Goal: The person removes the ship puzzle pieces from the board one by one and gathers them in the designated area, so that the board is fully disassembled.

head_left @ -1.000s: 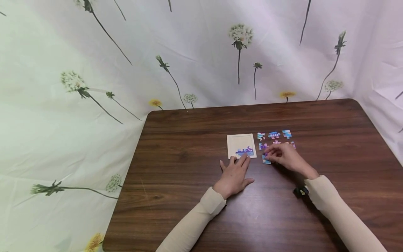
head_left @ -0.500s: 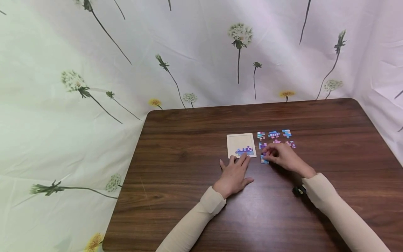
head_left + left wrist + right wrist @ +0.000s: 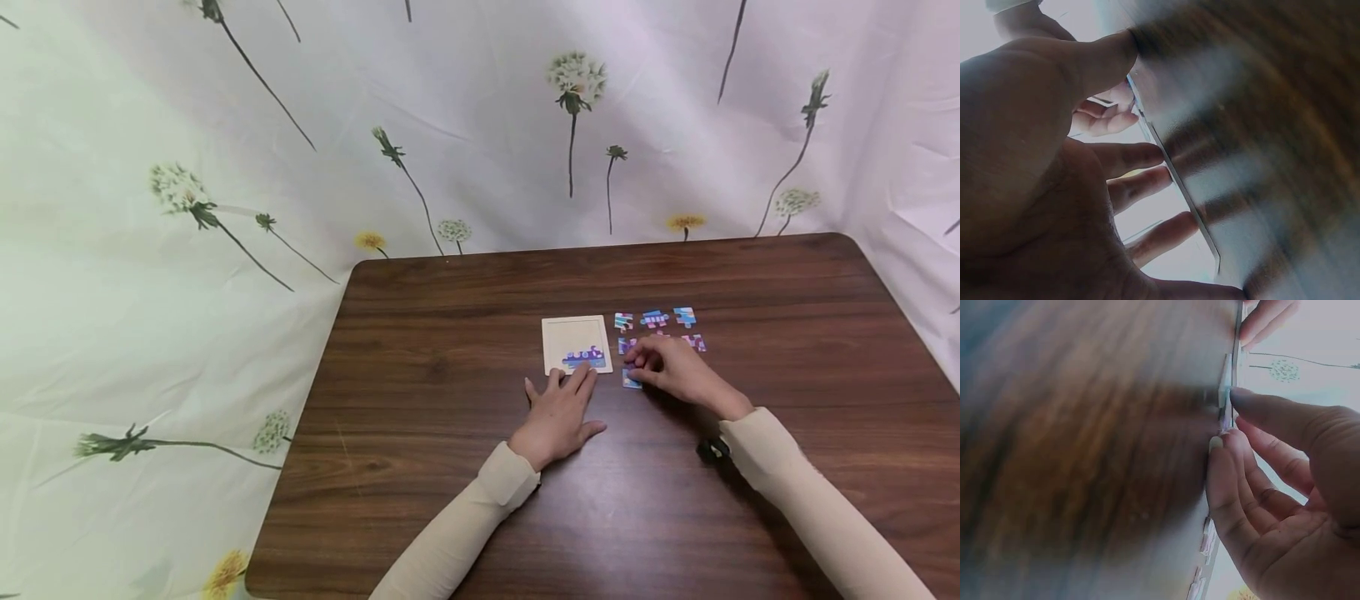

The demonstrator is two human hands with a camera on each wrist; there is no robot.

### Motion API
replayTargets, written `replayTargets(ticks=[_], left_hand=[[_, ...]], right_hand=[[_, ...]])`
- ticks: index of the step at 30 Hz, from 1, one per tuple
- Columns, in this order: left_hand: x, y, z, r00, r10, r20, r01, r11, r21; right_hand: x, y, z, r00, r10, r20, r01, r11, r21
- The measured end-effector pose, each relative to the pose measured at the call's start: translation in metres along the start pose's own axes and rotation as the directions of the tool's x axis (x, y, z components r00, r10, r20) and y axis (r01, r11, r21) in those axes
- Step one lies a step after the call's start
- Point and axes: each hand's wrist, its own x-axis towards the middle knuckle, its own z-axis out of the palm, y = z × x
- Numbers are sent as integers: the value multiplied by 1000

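My left hand [image 3: 557, 423] lies spread, its fingertips on the near edge of a pale square puzzle tray [image 3: 552, 337]. In the tray's lower right corner sits a purple and blue printed section [image 3: 583, 358]. My right hand [image 3: 678, 367] is just right of the tray, thumb and fingers curled at a blue puzzle piece [image 3: 632, 379] on the table and pinching it. The right wrist view shows the thumb on this thin piece [image 3: 1225, 394], low at the tabletop. Part of the piece is hidden under the fingers.
Several loose jigsaw pieces lie in rows beyond my right hand, among them a striped piece [image 3: 623, 321], a blue and purple one [image 3: 655, 319], a blue one [image 3: 685, 316] and a pink-purple one [image 3: 697, 342]. The brown wooden table [image 3: 420, 375] meets a flower-printed cloth [image 3: 480, 125] behind.
My right hand has shifted slightly left toward the tray, and the blue puzzle piece has slid a little the same way. The left hand stays in place on the tray's edge.
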Motion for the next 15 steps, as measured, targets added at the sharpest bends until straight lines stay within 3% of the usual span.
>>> replayTargets(ticks=[8,15], left_hand=[[1,-1,0,1000,2,-13,-2,1000,11],[0,-1,1,1000,2,-10,-2,1000,19]], right_hand=[[11,-14,-4,999,-22,-40,22,1000,0],[24,-21,2,999,-29,-27,30,999,46]])
